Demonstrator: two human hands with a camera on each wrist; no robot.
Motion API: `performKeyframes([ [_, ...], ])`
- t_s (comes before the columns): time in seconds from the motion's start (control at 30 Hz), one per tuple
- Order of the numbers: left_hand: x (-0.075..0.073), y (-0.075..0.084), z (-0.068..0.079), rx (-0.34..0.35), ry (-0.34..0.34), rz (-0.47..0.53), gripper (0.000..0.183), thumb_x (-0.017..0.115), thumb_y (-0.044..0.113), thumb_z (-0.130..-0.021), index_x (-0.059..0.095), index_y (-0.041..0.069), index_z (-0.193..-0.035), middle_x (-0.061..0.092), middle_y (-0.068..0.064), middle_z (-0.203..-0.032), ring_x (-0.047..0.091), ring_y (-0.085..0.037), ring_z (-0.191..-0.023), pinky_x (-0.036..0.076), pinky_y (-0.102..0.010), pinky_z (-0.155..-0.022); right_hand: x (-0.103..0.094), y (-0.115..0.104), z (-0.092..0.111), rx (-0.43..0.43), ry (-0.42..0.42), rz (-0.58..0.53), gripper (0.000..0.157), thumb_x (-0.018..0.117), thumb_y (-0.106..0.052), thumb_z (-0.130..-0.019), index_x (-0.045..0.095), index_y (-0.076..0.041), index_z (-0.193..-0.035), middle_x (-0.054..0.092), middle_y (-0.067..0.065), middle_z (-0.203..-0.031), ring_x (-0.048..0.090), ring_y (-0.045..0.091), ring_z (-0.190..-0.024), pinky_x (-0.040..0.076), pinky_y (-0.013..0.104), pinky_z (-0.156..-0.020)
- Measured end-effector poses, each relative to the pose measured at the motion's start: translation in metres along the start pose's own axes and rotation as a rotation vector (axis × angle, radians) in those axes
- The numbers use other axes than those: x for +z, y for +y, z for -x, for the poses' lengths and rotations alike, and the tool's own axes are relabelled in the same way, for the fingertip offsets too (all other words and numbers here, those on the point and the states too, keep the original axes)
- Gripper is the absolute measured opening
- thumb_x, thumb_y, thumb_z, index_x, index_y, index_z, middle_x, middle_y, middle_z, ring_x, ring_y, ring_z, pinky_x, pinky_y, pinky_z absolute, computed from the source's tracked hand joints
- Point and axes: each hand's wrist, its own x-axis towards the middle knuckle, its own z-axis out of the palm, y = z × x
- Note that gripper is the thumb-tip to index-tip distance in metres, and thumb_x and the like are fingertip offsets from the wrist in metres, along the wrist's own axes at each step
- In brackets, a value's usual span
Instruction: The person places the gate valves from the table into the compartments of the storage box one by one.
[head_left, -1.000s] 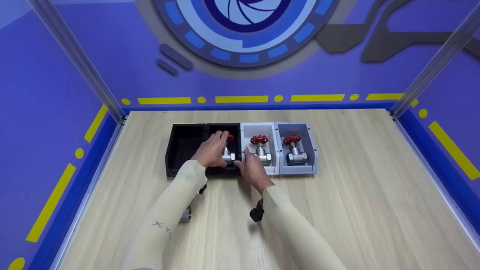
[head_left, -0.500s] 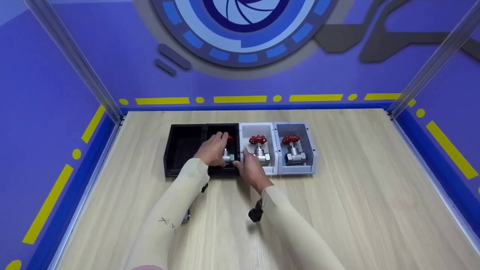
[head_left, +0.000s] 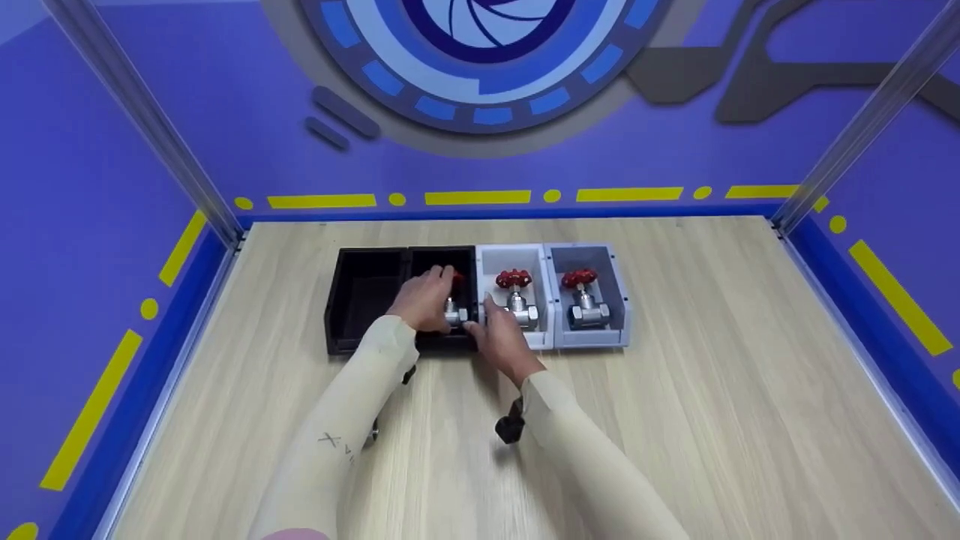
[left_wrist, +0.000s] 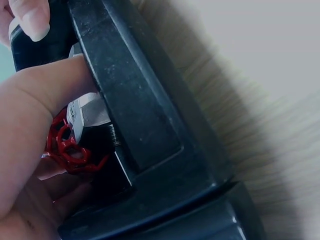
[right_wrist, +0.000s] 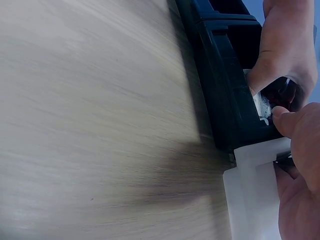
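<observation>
My left hand grips a metal gate valve with a red handwheel, inside the second black bin. Its thumb lies against the valve body, with the fingers around behind the wheel. Beside it, my right hand straddles the side wall between this bin and the white bin. In the right wrist view its thumb is on the black side, the other fingers on the white side, pinching the wall. A second valve stands in the white bin, partly hidden by that hand.
At the row's right end a grey bin holds another red-wheeled valve. The leftmost black bin adjoins the second. A metal piece on the wooden table is mostly behind my left forearm. Blue panels enclose the table.
Both hands keep nearly the same place at the bins. The whole scene shifts slightly left in view, and the left forearm covers more of the metal piece on the table.
</observation>
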Motion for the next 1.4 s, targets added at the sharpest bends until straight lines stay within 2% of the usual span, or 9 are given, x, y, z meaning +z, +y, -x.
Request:
performKeyframes([
  [0.3,-0.003,0.001,0.001,-0.014,-0.027,0.003,0.098,0.085,0.029,-0.068,0.033,0.0,-0.146,0.05,-0.02,-0.137,0.056,-0.034,-0.118,0.049,-0.046,-0.099,0.0,-0.001,0.0,0.018,-0.015,-0.026,0.066,0.065,-0.024,-0.092,0.037,0.008,-0.143,0.058,0.026,-0.129,0.056,0.036,-0.122,0.043,0.044,-0.107],
  [0.43,-0.005,0.002,0.002,-0.024,-0.032,-0.014,0.098,0.085,0.029,-0.068,0.033,-0.001,-0.146,0.049,-0.021,-0.139,0.053,-0.034,-0.122,0.047,-0.045,-0.101,0.0,-0.002,0.0,0.027,-0.024,-0.035,0.068,0.065,-0.024,-0.092,0.035,0.007,-0.144,0.055,0.027,-0.132,0.053,0.037,-0.125,0.041,0.044,-0.109],
  [0.57,-0.005,0.003,0.003,-0.027,-0.026,-0.034,0.097,0.083,0.027,-0.069,0.032,-0.004,-0.145,0.047,-0.024,-0.14,0.049,-0.035,-0.128,0.043,-0.044,-0.107,0.0,-0.002,0.0,0.029,-0.025,-0.046,0.069,0.065,-0.024,-0.092,0.034,0.008,-0.145,0.055,0.028,-0.133,0.053,0.035,-0.127,0.041,0.043,-0.109],
  [0.8,-0.004,0.004,0.004,-0.011,-0.001,-0.072,0.09,0.08,0.023,-0.071,0.034,-0.005,-0.143,0.05,-0.025,-0.136,0.049,-0.036,-0.128,0.04,-0.043,-0.11,0.001,0.0,0.0,-0.018,0.008,-0.036,0.067,0.066,-0.022,-0.091,0.037,0.011,-0.142,0.059,0.029,-0.127,0.057,0.034,-0.121,0.045,0.042,-0.105],
  [1.0,-0.007,0.006,0.006,-0.015,0.018,-0.091,0.088,0.081,0.024,-0.071,0.037,-0.005,-0.142,0.052,-0.023,-0.135,0.05,-0.035,-0.126,0.039,-0.043,-0.111,0.0,0.001,0.0,0.004,-0.008,-0.04,0.068,0.065,-0.023,-0.092,0.035,0.01,-0.144,0.053,0.028,-0.136,0.051,0.035,-0.128,0.04,0.042,-0.11],
  [1.17,-0.011,0.007,0.01,-0.003,0.045,-0.07,0.085,0.079,0.018,-0.072,0.038,-0.005,-0.142,0.051,-0.023,-0.137,0.049,-0.036,-0.128,0.038,-0.044,-0.111,-0.001,0.001,0.0,0.032,-0.016,-0.029,0.069,0.065,-0.025,-0.092,0.034,0.007,-0.145,0.054,0.027,-0.135,0.053,0.036,-0.126,0.041,0.043,-0.109],
  [1.4,-0.017,0.005,0.018,-0.004,0.048,-0.045,0.092,0.084,0.021,-0.071,0.035,-0.005,-0.145,0.043,-0.024,-0.146,0.042,-0.037,-0.136,0.033,-0.044,-0.115,-0.001,0.0,-0.001,0.029,-0.02,-0.031,0.069,0.065,-0.026,-0.092,0.035,0.007,-0.145,0.056,0.027,-0.133,0.055,0.035,-0.124,0.042,0.042,-0.108],
])
